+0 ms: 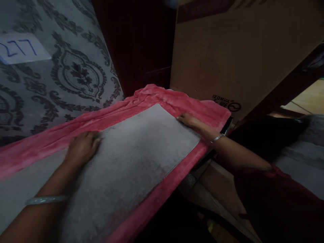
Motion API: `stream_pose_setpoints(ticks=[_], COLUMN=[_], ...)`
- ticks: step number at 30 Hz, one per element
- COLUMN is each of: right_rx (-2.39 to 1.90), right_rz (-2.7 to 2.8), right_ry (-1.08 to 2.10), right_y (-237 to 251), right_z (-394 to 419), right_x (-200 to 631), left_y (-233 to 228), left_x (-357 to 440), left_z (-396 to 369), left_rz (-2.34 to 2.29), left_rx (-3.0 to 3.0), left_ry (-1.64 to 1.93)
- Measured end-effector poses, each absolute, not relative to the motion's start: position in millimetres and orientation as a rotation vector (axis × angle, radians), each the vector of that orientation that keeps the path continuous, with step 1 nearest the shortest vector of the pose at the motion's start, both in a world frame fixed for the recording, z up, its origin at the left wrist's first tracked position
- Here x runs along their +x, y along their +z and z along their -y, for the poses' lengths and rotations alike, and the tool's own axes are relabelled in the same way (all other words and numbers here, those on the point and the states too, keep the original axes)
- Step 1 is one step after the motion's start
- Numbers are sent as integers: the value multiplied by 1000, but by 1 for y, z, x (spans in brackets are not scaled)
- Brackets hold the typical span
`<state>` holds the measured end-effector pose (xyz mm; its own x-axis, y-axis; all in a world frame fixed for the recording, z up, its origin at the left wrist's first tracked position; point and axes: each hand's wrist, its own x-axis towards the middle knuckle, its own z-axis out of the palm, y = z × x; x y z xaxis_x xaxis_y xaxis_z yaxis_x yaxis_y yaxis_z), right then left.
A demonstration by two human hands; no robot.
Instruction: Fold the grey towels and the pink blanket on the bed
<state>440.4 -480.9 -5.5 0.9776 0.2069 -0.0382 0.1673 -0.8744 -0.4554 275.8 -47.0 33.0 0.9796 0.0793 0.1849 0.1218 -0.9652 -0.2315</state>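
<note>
Sheet runs out of frame; left fingers look blurred.

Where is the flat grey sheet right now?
In the head view, the flat grey sheet stretches from lower left past centre over the fuzzy pink cloth, with the left hand on it and the right hand at its far end.

Between the left hand and the right hand, the grey mat leaves a low passage, reachable over its near-right edge. The 2 forearms bar the near left and the right. Farther off, the patterned wall blocks the left, the cardboard box the right; folded pink cloth rises slightly along the far edge.
</note>
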Motion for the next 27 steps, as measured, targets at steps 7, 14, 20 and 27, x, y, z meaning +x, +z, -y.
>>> stream_pose_setpoints(ticks=[7, 14, 20, 27], right_rx=[-2922, -3025, -2858, -2877], right_rz=[212, 245, 1040, 993], right_ry=[-62, -188, -384, -58], right_y=[-18, -11, -24, -51], right_z=[490, 483, 467, 467], right_x=[388, 363, 321, 310], left_y=[-4, 5, 10, -9], left_x=[246, 231, 136, 47], left_z=[81, 85, 67, 19], left_rz=[-155, -127, -61, 406], left_rx=[-2998, -3083, -3066, -3029], left_ry=[-120, -22, 54, 4])
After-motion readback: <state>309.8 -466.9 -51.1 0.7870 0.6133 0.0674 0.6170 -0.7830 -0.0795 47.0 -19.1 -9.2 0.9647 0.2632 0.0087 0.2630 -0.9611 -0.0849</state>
